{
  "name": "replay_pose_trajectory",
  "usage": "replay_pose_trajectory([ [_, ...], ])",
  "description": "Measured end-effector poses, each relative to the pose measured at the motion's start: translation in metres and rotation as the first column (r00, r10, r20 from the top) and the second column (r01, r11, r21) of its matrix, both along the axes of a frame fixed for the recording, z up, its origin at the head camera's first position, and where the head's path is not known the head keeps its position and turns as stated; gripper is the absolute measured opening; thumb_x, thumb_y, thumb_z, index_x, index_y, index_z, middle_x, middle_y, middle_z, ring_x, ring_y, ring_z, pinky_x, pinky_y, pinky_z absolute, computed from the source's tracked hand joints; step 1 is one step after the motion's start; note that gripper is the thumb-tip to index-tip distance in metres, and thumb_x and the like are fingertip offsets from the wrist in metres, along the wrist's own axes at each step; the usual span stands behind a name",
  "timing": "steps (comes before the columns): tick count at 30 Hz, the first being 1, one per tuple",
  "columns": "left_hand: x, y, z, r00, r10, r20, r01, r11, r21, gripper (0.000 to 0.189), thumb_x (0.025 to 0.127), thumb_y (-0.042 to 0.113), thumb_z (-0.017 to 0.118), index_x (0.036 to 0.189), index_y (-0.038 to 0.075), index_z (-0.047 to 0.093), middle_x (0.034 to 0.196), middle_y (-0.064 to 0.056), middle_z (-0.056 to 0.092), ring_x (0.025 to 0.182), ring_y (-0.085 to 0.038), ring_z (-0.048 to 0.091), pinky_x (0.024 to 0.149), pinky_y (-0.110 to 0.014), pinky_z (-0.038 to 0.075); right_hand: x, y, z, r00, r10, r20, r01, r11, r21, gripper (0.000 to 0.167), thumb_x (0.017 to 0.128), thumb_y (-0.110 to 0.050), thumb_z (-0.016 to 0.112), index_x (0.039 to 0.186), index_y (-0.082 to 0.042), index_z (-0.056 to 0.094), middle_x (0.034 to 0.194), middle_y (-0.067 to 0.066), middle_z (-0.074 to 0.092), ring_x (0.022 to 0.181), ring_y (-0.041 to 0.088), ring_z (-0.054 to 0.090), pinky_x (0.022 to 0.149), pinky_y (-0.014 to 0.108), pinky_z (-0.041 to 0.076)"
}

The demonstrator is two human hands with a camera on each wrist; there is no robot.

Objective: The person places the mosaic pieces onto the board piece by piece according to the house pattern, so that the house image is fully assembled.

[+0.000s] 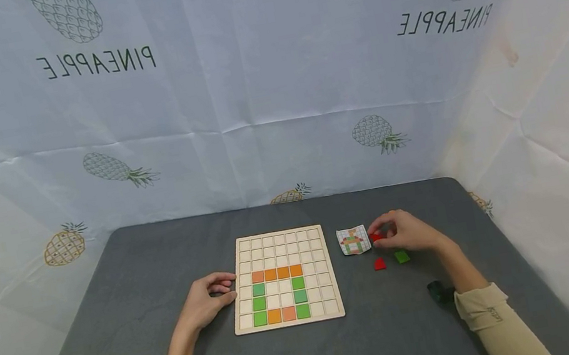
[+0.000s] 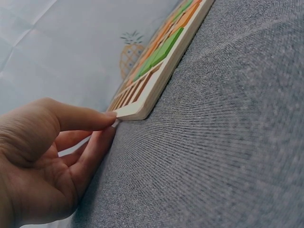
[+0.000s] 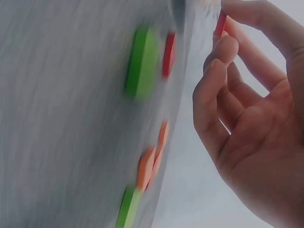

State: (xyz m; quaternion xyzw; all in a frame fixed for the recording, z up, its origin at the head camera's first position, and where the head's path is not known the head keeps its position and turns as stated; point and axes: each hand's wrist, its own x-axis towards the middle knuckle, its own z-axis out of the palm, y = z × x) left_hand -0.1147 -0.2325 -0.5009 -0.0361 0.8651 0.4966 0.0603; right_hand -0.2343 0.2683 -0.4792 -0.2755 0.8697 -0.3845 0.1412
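Observation:
A square wooden grid board (image 1: 317, 255) lies on the grey table, with green, teal and orange square tiles set in some of its cells. At its left edge rests my left hand (image 1: 205, 301), thumb and fingertips touching the rim; the left wrist view shows the thumb tip (image 2: 108, 115) right at the board's corner. Beside the pattern card, my right hand (image 1: 405, 230) pinches a small red tile (image 3: 220, 23) between thumb and fingers. Below that hand lie another red tile (image 1: 379, 263) and a green tile (image 1: 402, 256).
A small card (image 1: 353, 241) printed with a coloured grid picture lies right of the board. In the right wrist view, orange tiles (image 3: 145, 166) and a further green tile (image 3: 126, 209) lie on the table. A pineapple-print cloth (image 1: 267, 79) hangs behind the table.

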Motion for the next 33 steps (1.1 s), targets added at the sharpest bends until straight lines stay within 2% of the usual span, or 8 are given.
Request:
replay_pose_trajectory([
  [5, 0.0, 0.0, 0.0, 1.0, 0.006, 0.006, -0.006, 1.0, -0.002, 0.036, 0.095, 0.001, 0.08, 0.13, -0.001, 0.073, 0.116, -0.017, 0.072, 0.096, -0.017, 0.066, 0.08, -0.024, 0.052, 0.005, -0.03, 0.005, 0.999, 0.052, -0.011, -0.052, 0.998, -0.04, 0.028, 0.097, -0.015, 0.083, 0.121, -0.002, 0.077, 0.098, 0.012, 0.075, 0.059, 0.004, 0.049, 0.062, 0.025, 0.048],
  [12, 0.0, 0.001, -0.002, 1.0, 0.01, 0.008, -0.01, 1.0, -0.006, 0.036, 0.095, 0.002, 0.08, 0.131, 0.0, 0.073, 0.116, -0.017, 0.072, 0.097, -0.016, 0.066, 0.08, -0.023, 0.052, 0.008, -0.071, 0.006, 0.993, 0.107, -0.051, -0.106, 0.994, 0.018, 0.027, 0.098, -0.023, 0.082, 0.12, -0.008, 0.079, 0.113, 0.008, 0.076, 0.072, 0.007, 0.06, 0.067, 0.025, 0.052],
  [16, -0.001, 0.0, -0.002, 1.0, 0.011, 0.003, -0.011, 1.0, -0.009, 0.036, 0.095, 0.001, 0.08, 0.13, -0.001, 0.073, 0.116, -0.017, 0.072, 0.096, -0.016, 0.067, 0.08, -0.023, 0.052, 0.01, -0.096, 0.006, 0.987, 0.147, -0.057, -0.145, 0.988, 0.044, 0.027, 0.098, -0.025, 0.083, 0.12, -0.009, 0.079, 0.11, 0.006, 0.076, 0.069, 0.009, 0.059, 0.065, 0.024, 0.052],
  [21, -0.001, 0.0, -0.002, 1.0, 0.011, 0.003, -0.011, 1.0, -0.006, 0.036, 0.095, 0.001, 0.079, 0.13, -0.001, 0.073, 0.116, -0.017, 0.072, 0.096, -0.016, 0.067, 0.08, -0.023, 0.053, 0.011, -0.126, 0.002, 0.976, 0.202, -0.082, -0.195, 0.977, 0.081, 0.025, 0.097, -0.025, 0.083, 0.117, -0.01, 0.08, 0.104, 0.003, 0.077, 0.066, 0.004, 0.058, 0.064, 0.022, 0.05],
  [25, -0.001, 0.0, -0.002, 1.0, 0.012, 0.006, -0.012, 1.0, -0.004, 0.036, 0.095, 0.001, 0.08, 0.13, -0.001, 0.073, 0.116, -0.017, 0.072, 0.096, -0.016, 0.067, 0.08, -0.023, 0.053, 0.011, -0.143, -0.002, 0.971, 0.218, -0.1, -0.204, 0.97, 0.133, 0.022, 0.096, -0.025, 0.084, 0.114, -0.014, 0.081, 0.105, 0.0, 0.079, 0.069, 0.003, 0.057, 0.066, 0.02, 0.049],
  [33, -0.001, 0.0, -0.001, 1.0, 0.009, 0.014, -0.009, 1.0, -0.001, 0.037, 0.095, 0.002, 0.08, 0.131, -0.001, 0.073, 0.117, -0.017, 0.072, 0.096, -0.016, 0.067, 0.08, -0.023, 0.053, 0.013, -0.162, -0.003, 0.977, 0.203, -0.062, -0.189, 0.963, 0.191, 0.016, 0.094, -0.024, 0.085, 0.108, -0.019, 0.08, 0.096, -0.006, 0.076, 0.073, 0.004, 0.057, 0.066, 0.023, 0.048],
])
